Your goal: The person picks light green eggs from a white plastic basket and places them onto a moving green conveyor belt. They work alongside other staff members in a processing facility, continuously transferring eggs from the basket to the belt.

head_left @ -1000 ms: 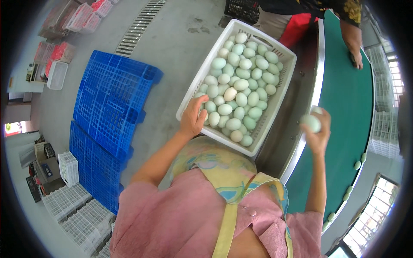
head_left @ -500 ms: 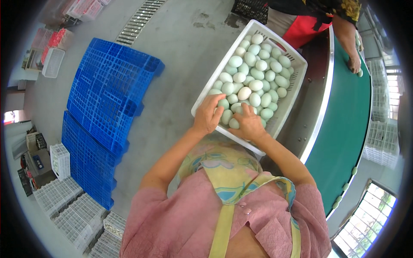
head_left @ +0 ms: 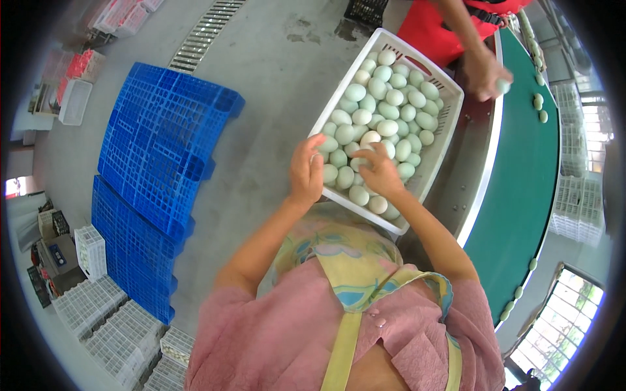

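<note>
Reaching into white crate: left hand, right hand on pale eggs

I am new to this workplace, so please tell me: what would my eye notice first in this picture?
First, the white crate full of pale green eggs at top centre, with the left hand on its near rim and the right hand among the eggs. Left of it, blue pallets lie on the floor; right of it runs a green conveyor belt.
</note>
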{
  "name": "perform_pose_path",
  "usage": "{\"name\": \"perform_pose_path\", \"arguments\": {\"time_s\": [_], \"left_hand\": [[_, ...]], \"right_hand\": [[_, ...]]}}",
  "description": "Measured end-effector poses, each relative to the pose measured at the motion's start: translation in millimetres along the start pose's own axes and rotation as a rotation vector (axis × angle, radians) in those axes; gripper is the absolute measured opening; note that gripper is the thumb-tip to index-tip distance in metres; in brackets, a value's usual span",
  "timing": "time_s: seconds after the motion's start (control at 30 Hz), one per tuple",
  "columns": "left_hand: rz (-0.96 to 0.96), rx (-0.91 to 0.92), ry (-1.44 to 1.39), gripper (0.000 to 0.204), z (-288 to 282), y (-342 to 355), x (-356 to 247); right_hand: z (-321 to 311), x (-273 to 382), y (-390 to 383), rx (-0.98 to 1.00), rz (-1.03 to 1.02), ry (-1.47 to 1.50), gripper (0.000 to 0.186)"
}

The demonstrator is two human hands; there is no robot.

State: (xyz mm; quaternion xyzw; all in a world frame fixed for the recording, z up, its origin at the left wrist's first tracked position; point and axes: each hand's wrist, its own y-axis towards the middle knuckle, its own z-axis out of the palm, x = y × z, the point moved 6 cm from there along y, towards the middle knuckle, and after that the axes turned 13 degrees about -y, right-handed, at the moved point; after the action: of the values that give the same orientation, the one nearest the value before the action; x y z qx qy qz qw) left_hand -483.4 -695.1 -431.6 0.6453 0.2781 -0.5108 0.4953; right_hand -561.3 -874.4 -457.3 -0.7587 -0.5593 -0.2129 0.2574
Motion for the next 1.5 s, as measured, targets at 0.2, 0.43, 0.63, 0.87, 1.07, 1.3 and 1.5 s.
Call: {"name": "perform_pose_path", "arguments": {"time_s": [0.2,0.43,0.63,0.87,1.07,1.3,1.5], "left_hand": [[-0.021,0.006,0.068,0.033,-12.9,2.5,-7.0],[-0.014,0.347,0.319,0.041,17.9,2.0,-1.4],[-0.109,0.719,0.645,0.059,63.8,-13.1,27.6],[-0.127,0.638,0.567,0.046,68.9,-1.7,57.5],[-0.123,0.601,0.708,0.037,80.6,9.7,65.9],[0.048,0.874,0.595,0.075,113.4,-14.6,57.4],[0.008,1.223,0.77,0.098,144.9,-29.3,76.3]], "right_hand": [[32.2,38.9,21.8,0.023,-0.552,-0.363,0.062],[5.9,11.7,-2.4,-0.109,-0.43,-0.208,0.077],[2.9,-29.1,-54.2,-0.184,-0.204,-0.149,0.064],[7.9,-44.7,-47.9,-0.218,-0.093,-0.136,0.053],[21.2,-63.4,-41.2,-0.161,0.013,-0.128,0.056],[-7.4,-70.5,-65.8,-0.367,0.173,0.045,0.051],[-92.6,-67.9,-104.5,-0.536,0.199,-0.011,0.041]]}}
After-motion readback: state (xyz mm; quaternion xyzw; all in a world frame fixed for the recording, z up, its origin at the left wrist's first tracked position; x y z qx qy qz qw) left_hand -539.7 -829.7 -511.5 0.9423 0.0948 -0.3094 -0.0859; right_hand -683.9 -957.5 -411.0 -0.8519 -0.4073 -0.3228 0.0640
